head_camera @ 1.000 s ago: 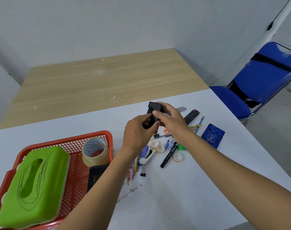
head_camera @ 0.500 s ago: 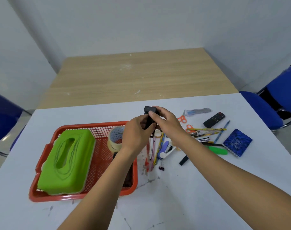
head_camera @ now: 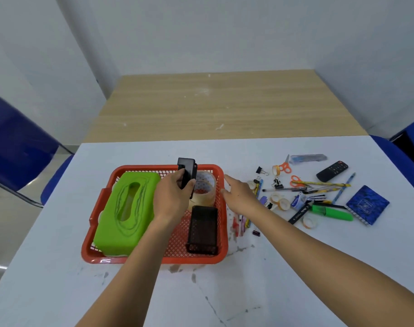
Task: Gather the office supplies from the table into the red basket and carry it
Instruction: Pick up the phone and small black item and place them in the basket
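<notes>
The left hand [head_camera: 171, 197] clamps its fingers round a black gadget [head_camera: 187, 169] over the basket [head_camera: 154, 258], hiding its lower half; the right hand [head_camera: 240, 195] hovers beside, fingers apart.

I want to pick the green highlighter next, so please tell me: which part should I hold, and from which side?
Probably pinch the green highlighter at mid-barrel, from above, with the right hand. It lies flat, its long axis running left to right, and the black marker and blue notebook crowd its ends.

Bright even light, wide-angle warp
</notes>
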Demonstrator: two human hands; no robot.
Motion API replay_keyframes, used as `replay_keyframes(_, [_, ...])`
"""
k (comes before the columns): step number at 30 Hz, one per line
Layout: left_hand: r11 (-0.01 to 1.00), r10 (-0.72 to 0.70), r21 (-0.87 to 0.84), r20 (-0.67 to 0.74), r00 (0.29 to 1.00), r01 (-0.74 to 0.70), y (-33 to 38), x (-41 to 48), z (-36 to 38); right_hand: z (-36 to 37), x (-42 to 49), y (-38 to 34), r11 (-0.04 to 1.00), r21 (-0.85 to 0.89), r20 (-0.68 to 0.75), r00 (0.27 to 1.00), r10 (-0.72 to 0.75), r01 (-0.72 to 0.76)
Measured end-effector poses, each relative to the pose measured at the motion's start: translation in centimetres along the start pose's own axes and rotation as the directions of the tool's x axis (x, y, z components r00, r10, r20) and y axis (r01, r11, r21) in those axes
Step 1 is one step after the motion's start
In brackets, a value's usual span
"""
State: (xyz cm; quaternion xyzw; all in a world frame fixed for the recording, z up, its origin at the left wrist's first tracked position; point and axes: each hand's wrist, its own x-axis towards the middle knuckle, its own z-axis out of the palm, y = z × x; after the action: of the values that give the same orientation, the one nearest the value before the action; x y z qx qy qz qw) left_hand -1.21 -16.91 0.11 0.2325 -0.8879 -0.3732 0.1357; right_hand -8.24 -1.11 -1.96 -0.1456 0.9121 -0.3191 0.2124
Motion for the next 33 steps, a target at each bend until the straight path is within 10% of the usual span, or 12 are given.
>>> replay_keyframes(33, [0.907,-0.183,0.409,0.176,0.967,0.097,-7.3,3.9,4.6,2.3,0.3,-0.1,0.989,-0.147,0.013,0.999,0.035,-0.033])
